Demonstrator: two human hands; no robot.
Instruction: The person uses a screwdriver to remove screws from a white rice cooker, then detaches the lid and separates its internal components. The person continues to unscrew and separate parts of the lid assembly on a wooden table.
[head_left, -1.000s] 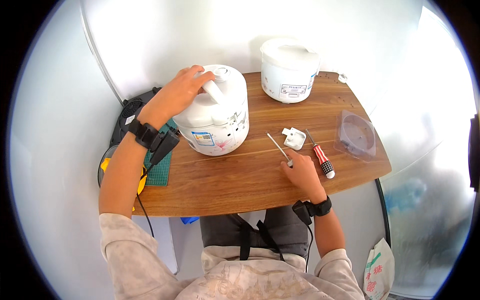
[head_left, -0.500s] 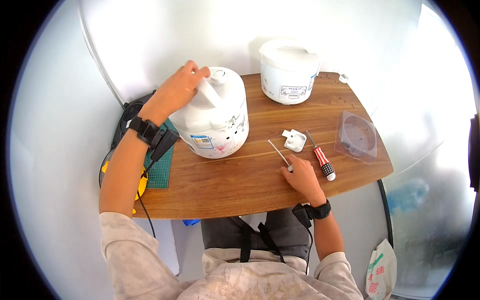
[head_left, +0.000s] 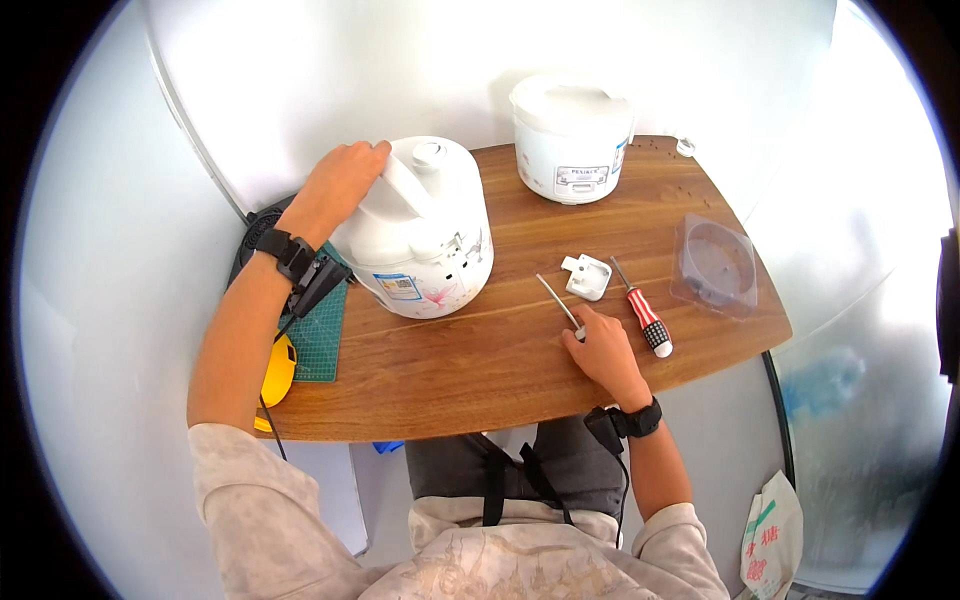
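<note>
the left hand (head_left: pixel 345 180) is on the big white cooker (head_left: pixel 440 265), which stands on the left part of the brown wooden counter (head_left: pixel 450 385). its grip is closed on the far end of the white handle (head_left: pixel 408 188), with the fingers curled over it. a round white cap (head_left: pixel 430 153) sits on the lid just right of the handle. the front of the cooker has a blue and white sticker (head_left: pixel 398 287), a pink flower and a few small dark holes.

the right hand (head_left: pixel 606 348) is low over the front of the counter. its grip is narrow, holding a thin tool (head_left: pixel 558 298) that points away and to the left. it looks like a screwdriver, but the fingers hide most of its end.

just past that hand lies a small white plastic part (head_left: pixel 588 277). right beside it is a red, white and black screwdriver (head_left: pixel 648 320). a clear plastic tray (head_left: pixel 717 265) lies near the right edge. a second white cooker (head_left: pixel 570 150) stands at the back. on the left, a green mat (head_left: pixel 318 342) lies next to a yellow thing (head_left: pixel 280 370).
</note>
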